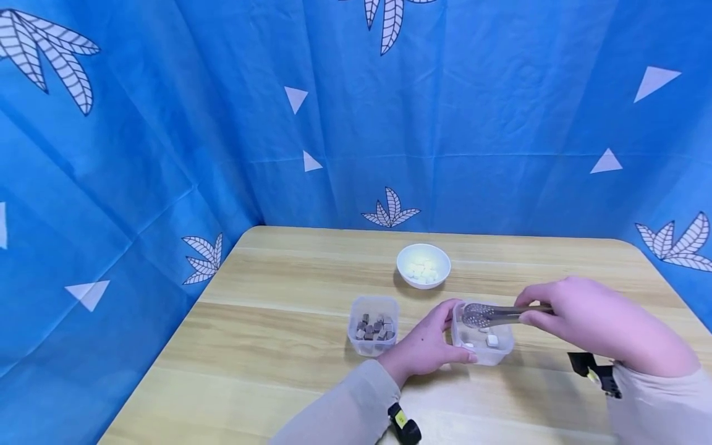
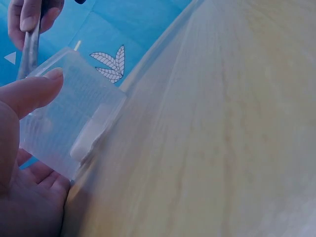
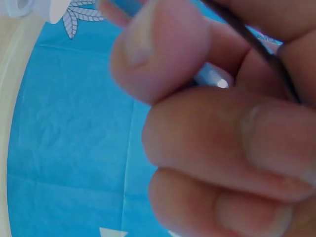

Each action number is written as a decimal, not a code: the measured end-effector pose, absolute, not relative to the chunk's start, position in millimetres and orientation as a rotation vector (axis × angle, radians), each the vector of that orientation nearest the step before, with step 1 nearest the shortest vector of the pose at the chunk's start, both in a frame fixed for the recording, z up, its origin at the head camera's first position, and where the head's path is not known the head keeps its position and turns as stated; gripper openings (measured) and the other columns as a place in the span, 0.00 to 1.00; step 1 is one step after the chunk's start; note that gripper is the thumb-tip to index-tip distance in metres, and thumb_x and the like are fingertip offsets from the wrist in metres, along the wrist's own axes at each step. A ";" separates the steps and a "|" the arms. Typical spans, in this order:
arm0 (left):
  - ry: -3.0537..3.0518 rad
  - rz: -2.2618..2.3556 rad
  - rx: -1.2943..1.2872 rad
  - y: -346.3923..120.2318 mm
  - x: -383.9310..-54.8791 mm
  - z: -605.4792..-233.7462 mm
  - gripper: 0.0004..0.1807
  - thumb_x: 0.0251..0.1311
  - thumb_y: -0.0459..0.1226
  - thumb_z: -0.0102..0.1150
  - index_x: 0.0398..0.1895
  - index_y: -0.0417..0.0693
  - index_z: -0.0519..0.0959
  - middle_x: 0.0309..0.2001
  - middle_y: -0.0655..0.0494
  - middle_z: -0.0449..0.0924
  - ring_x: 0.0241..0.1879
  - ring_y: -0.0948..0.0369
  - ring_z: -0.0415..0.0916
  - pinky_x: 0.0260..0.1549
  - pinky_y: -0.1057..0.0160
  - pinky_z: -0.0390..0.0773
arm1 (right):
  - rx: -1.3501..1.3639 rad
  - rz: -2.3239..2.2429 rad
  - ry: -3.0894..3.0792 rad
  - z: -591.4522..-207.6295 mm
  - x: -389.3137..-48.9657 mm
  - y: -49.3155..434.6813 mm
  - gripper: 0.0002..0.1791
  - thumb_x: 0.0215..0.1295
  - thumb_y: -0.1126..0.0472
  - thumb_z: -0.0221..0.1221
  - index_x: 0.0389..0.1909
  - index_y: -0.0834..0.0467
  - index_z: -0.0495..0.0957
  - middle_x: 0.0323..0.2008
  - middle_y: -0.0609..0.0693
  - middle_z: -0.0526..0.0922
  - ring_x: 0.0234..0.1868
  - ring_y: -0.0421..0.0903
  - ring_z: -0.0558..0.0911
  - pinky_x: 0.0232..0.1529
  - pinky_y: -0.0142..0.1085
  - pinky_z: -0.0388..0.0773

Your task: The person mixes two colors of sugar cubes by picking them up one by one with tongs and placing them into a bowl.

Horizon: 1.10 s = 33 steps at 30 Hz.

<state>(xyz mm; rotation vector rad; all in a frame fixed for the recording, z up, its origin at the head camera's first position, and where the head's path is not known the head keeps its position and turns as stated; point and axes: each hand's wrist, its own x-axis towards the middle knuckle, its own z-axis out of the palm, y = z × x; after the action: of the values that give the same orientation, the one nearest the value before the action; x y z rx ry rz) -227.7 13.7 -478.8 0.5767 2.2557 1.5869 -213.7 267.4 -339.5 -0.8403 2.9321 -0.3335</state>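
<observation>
A square, translucent plastic tub (image 1: 495,357) has smooth walls with a faint sheen; the small white blocks (image 1: 492,340) inside look smooth. The slim grey metal tongs (image 1: 506,314), glossy, end in a perforated head. At the tub's 9 o'clock, a second square translucent plastic container (image 1: 363,348) is equally smooth. Towards 11, a round white bowl (image 1: 408,276) looks smooth and glossy. The pale wood-grain table (image 1: 222,346) has a satin shine at 7. At 12 hangs creased blue printed cloth (image 1: 361,111).

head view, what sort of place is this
Probably a small staged tabletop recording area: printed blue cloth hangs behind a wood-grain table, with black wrist-worn devices in view.
</observation>
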 end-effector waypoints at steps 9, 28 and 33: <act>2.280 1.566 0.553 13.4 -230.1 -478.6 0.54 0.46 0.45 0.81 0.76 0.66 0.58 0.71 0.69 0.64 0.68 0.63 0.65 0.69 0.55 0.62 | -0.935 -0.345 3.120 -333.2 -215.9 275.6 0.09 0.70 0.54 0.64 0.49 0.48 0.83 0.20 0.30 0.68 0.19 0.30 0.64 0.26 0.34 0.68; 2.298 1.518 0.584 12.3 -230.5 -481.4 0.55 0.48 0.48 0.80 0.78 0.61 0.57 0.71 0.69 0.62 0.67 0.65 0.65 0.69 0.55 0.63 | -0.972 -0.361 3.154 -351.4 -290.0 240.4 0.14 0.72 0.51 0.61 0.52 0.53 0.84 0.35 0.45 0.86 0.28 0.43 0.80 0.38 0.51 0.81; 2.289 1.526 0.580 12.3 -228.9 -479.9 0.55 0.48 0.47 0.80 0.78 0.60 0.56 0.72 0.68 0.62 0.67 0.65 0.65 0.69 0.56 0.63 | -0.950 -0.357 3.130 -352.4 -297.0 235.7 0.15 0.73 0.51 0.60 0.53 0.53 0.83 0.39 0.48 0.88 0.34 0.48 0.84 0.44 0.56 0.80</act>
<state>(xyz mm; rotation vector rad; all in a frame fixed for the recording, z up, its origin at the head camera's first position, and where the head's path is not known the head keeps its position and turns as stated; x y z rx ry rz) -228.9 12.3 -479.9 0.5804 2.2886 1.5258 -297.0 235.7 -352.4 -0.9496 3.1298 -0.3571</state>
